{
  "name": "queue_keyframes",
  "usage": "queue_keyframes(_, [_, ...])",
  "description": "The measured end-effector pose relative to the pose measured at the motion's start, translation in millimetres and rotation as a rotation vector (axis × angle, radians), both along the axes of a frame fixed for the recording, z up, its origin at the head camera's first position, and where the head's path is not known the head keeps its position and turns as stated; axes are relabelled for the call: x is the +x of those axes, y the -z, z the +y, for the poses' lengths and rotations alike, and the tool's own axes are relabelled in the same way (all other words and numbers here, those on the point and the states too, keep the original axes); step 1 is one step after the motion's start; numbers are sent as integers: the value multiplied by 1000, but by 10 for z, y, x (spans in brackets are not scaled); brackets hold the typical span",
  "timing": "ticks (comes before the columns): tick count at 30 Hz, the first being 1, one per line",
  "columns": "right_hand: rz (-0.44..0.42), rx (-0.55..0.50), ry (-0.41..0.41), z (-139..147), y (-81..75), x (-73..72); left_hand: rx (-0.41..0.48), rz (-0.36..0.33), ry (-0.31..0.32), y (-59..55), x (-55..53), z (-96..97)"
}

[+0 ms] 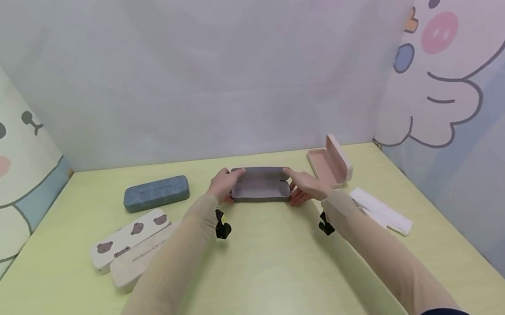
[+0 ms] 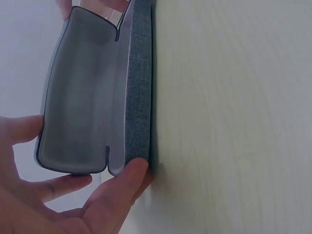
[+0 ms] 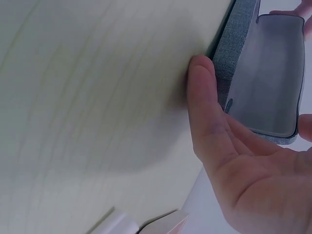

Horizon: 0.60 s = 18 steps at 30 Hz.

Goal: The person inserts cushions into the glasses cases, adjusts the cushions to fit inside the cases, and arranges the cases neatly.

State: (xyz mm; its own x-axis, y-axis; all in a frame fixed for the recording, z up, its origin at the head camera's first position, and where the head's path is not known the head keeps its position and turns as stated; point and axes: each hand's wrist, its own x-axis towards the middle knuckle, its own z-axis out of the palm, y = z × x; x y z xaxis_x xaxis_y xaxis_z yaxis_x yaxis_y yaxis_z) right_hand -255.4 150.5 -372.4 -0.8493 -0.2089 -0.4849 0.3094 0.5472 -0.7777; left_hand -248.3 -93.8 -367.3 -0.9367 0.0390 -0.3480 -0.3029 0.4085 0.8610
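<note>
A grey-blue glasses case (image 1: 260, 184) with a hinged lid stands open on the table, its smooth grey lining facing me. My left hand (image 1: 224, 183) grips the case's left end, thumb on the lid's edge and fingers low by the base. At the opposite end my right hand (image 1: 309, 186) holds it likewise, with its thumb at the lid's upper corner. The left wrist view shows fingertips pressed to the base's fabric side (image 2: 139, 92). In the right wrist view, one finger lies along the base and the lining (image 3: 268, 78) holds nothing.
Behind my right hand stands an open pink glasses case (image 1: 331, 163), with white cloth-like pieces (image 1: 382, 210) nearer. To the left lie a closed blue case (image 1: 156, 193), a bear-patterned white case (image 1: 130, 238) and a cream case (image 1: 139, 258) partly under my left arm. A curtain (image 1: 214, 78) backs the table.
</note>
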Motion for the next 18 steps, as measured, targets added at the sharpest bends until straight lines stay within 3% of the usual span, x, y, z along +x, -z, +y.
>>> queue_keyframes(18, [16, 10, -69, -109, -47, 152, -49, 62, -13, 70, 245, -128])
